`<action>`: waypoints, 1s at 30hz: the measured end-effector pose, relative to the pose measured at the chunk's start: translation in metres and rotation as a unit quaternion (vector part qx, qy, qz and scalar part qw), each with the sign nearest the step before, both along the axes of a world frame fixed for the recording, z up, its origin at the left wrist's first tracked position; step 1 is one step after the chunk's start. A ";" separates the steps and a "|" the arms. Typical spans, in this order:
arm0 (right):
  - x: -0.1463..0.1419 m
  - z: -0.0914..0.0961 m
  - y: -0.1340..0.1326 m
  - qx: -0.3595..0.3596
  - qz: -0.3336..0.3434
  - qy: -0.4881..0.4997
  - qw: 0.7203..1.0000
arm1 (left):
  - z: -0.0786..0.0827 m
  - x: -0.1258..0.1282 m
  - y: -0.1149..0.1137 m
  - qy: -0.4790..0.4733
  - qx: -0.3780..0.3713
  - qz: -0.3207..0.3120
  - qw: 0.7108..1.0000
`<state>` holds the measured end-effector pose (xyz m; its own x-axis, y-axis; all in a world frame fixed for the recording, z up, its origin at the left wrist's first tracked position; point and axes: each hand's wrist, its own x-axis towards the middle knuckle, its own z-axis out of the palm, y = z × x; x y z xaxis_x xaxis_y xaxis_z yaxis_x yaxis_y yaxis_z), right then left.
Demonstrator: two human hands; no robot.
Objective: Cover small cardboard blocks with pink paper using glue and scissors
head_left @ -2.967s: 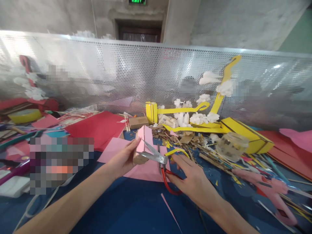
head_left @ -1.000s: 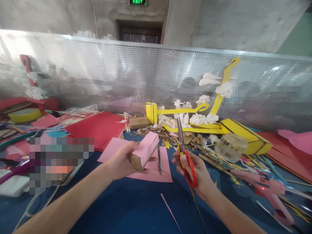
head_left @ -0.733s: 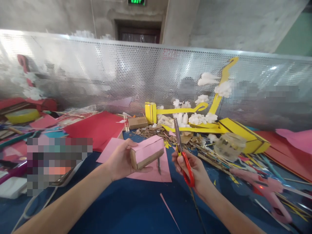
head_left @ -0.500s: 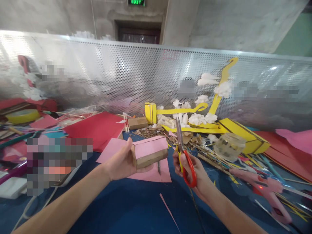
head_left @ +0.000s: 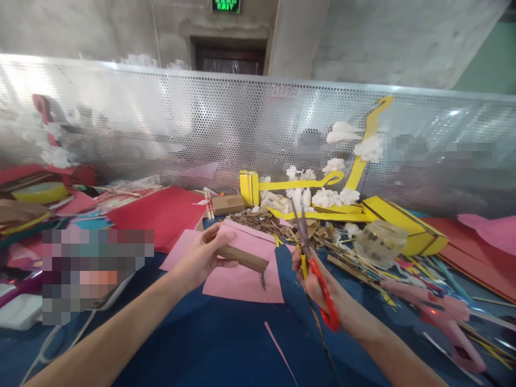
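A small cardboard box (head_left: 245,257) with pink paper on its upper face is gripped at its left end by my left hand (head_left: 203,255). Beneath it a pink paper sheet (head_left: 242,287) lies on the blue table. My right hand (head_left: 318,287) holds scissors (head_left: 328,301) with red and yellow handles. Their blades point up and away from me, slightly parted and blurred by motion, to the right of the box and apart from it. A thin pink paper strip (head_left: 278,349) rests on the table nearer to me.
At the right lies a pink glue gun (head_left: 439,312) with a red light, beside a clear jar (head_left: 381,244). Behind are cardboard scraps (head_left: 258,220), a yellow box (head_left: 407,226) and a perforated metal screen (head_left: 226,123). Red paper (head_left: 157,215) lies at the left.
My left hand has tilted the box, so its pink face turns differently and its end drops. The scissors have swung in my right hand, handles moving right and toward me, blades parting slightly.
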<state>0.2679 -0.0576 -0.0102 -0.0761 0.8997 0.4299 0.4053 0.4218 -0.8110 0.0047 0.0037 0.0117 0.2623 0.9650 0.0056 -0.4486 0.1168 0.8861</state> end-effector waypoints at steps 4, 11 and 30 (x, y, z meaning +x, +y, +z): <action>0.007 0.007 0.005 0.058 -0.052 -0.155 0.985 | -0.001 -0.006 0.008 0.009 0.058 0.043 0.997; 0.016 0.008 0.005 0.112 -0.079 -0.261 0.956 | -0.005 -0.013 0.014 0.004 0.105 0.049 0.993; 0.019 0.005 0.004 0.123 -0.071 -0.268 0.953 | -0.003 -0.016 0.012 0.046 0.149 0.042 0.987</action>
<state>0.2865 -0.0534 -0.0055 -0.2299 0.7942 0.5624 0.8005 0.4830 -0.3548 -0.0115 0.0160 0.0090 0.1930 0.9426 0.2726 -0.3624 -0.1897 0.9125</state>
